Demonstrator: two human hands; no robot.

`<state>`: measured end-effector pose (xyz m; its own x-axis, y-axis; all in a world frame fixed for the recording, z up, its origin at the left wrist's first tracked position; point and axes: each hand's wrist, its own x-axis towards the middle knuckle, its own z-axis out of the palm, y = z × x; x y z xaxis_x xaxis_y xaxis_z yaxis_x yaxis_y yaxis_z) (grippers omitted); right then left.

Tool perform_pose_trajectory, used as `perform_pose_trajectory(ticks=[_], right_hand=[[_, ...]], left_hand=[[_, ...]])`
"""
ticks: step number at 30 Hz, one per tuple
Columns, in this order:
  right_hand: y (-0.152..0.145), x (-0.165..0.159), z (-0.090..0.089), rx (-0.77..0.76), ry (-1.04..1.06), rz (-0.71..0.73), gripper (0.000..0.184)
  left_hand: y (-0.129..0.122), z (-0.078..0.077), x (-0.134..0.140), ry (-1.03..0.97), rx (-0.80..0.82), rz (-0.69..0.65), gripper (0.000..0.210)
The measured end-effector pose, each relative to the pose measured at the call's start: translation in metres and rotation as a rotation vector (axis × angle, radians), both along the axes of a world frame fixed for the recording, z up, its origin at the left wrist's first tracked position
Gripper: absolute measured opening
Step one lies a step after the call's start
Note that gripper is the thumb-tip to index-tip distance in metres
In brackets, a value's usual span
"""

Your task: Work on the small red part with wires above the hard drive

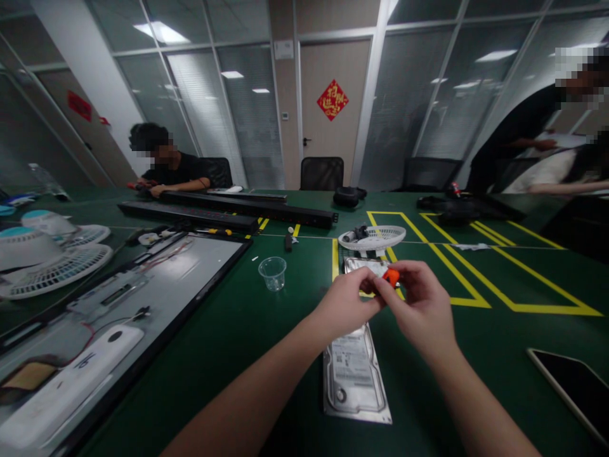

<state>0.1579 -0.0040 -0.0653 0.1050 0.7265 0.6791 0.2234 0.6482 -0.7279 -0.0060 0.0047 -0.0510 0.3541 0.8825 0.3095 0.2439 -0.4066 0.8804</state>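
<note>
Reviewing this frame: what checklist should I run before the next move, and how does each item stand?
1. Orange piece secured: ok; it is pinched in the fingers of the right hand.
2. Left hand gripping it too: cannot tell; its fingertips are at the piece, but the contact is partly hidden.
3. Near hard drive lying flat: ok; label up on the green table.
4. Far hard drive in full view: not ok; the hands cover part of it.
5. Clear plastic cup upright: ok; it stands apart from both hands.
6. Phone apart from the right forearm: ok.
</note>
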Motion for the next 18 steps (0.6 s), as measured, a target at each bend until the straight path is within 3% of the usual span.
perform_pose_trajectory(ticks=[18], right_hand=[[-0.0022, 0.0034, -0.0019, 0.006, -0.041, 0.05, 0.025]], left_hand=[[-0.0013, 0.0032, 0.0002, -0.027, 0.0, -0.038, 0.018]])
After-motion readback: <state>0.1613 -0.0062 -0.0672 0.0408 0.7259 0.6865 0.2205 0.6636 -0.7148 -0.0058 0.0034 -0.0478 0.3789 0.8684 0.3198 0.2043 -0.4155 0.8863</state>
